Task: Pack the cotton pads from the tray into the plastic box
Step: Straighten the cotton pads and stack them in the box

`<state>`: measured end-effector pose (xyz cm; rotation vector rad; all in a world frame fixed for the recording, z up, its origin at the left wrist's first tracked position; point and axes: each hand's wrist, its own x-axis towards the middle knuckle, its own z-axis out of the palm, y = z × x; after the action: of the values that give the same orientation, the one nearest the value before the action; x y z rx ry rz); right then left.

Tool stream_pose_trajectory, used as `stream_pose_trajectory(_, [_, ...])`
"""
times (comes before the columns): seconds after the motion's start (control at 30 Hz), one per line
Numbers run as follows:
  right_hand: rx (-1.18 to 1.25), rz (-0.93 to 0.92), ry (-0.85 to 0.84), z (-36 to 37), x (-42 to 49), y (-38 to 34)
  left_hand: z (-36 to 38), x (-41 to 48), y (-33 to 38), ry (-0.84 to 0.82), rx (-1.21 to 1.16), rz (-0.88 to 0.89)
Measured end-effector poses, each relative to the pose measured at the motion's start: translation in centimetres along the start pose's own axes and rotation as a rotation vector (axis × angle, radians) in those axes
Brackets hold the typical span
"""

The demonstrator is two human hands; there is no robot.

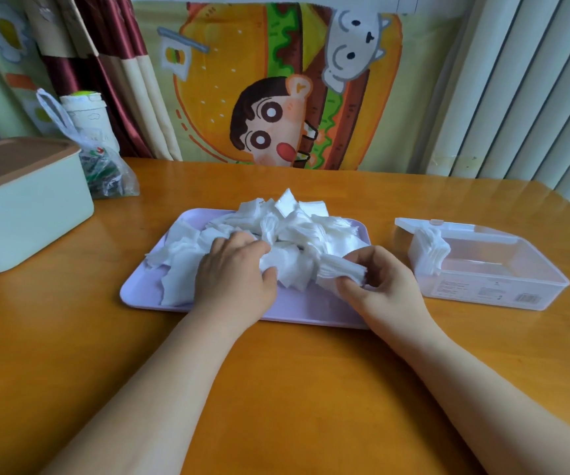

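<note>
A lilac tray point(139, 289) lies in the middle of the wooden table with a loose heap of white cotton pads point(297, 224) on it. My left hand point(235, 275) rests on the heap, its fingers curled around a few pads. My right hand point(382, 286) pinches a small stack of pads point(341, 272) at the tray's right end. To the right stands the clear plastic box point(489, 286), lid open behind it. A stack of pads point(432, 248) leans inside against its left wall.
A pale green box with a brown lid point(19, 204) stands at the table's left edge. Behind it are a plastic bag point(105, 169) and a white cup. A cartoon cloth hangs behind the table; vertical blinds are at the right.
</note>
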<state>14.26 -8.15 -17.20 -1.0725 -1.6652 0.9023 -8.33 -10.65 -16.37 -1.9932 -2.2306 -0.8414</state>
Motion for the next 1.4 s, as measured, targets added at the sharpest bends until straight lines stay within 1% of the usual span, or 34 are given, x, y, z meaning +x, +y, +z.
stream_pose_trajectory(0.07, [-0.041,-0.018,0.043,0.1,0.0,0.1,0.4,0.0,-0.3,-0.081,-0.042,-0.008])
stream_pose_trajectory(0.2, [-0.120,-0.049,0.093,0.2,0.0,0.1,0.3,-0.4,0.2,-0.102,-0.185,0.024])
stream_pose_trajectory(0.37, [-0.112,-0.063,0.133,0.3,0.2,0.1,-0.4,-0.5,1.0,-0.204,-0.174,0.036])
stream_pose_trajectory(0.5, [-0.119,-0.052,0.117,0.4,0.2,0.2,0.2,-0.4,0.9,-0.089,-0.102,0.097])
stream_pose_trajectory(0.67, [-0.094,-0.027,0.103,0.4,0.1,0.2,1.0,-0.3,0.7,0.028,-0.089,0.097])
stream_pose_trajectory(0.8, [-0.045,-0.007,0.079,0.4,0.1,0.1,0.0,0.2,0.9,0.272,-0.125,0.166])
stream_pose_trajectory(0.87, [-0.022,0.011,0.082,0.4,0.1,0.1,-0.8,0.1,1.6,0.350,-0.247,0.167])
stream_pose_trajectory(0.9, [-0.004,0.016,0.086,0.3,0.2,0.1,-1.1,0.0,2.1,0.332,-0.368,0.142])
stream_pose_trajectory(0.93, [0.017,0.021,0.085,0.2,0.1,0.0,-1.2,-0.2,2.5,0.268,-0.521,0.100])
stream_pose_trajectory(1.0, [0.063,0.032,0.089,0.0,0.2,0.0,-1.2,-0.4,3.2,0.075,-0.842,-0.028])
stream_pose_trajectory(1.03, [0.078,0.040,0.096,0.0,0.3,0.1,-1.1,-0.5,3.5,-0.004,-0.966,-0.100])
stream_pose_trajectory(1.1, [0.083,0.051,0.100,-0.1,0.5,0.3,-1.0,-0.7,3.9,-0.105,-1.130,-0.220])
stream_pose_trajectory(1.17, [0.071,0.048,0.097,0.0,0.5,0.5,-0.9,-0.8,3.9,-0.172,-1.213,-0.279])
stream_pose_trajectory(1.23, [0.059,0.042,0.096,0.2,0.5,0.6,-0.8,-0.7,3.6,-0.201,-1.217,-0.294])
stream_pose_trajectory(1.3, [0.051,0.039,0.104,0.2,0.5,0.8,-0.7,-0.7,3.4,-0.198,-1.207,-0.312])
stream_pose_trajectory(1.4, [0.047,0.028,0.147,0.2,0.4,0.7,-0.8,-0.5,3.3,-0.177,-1.312,-0.353])
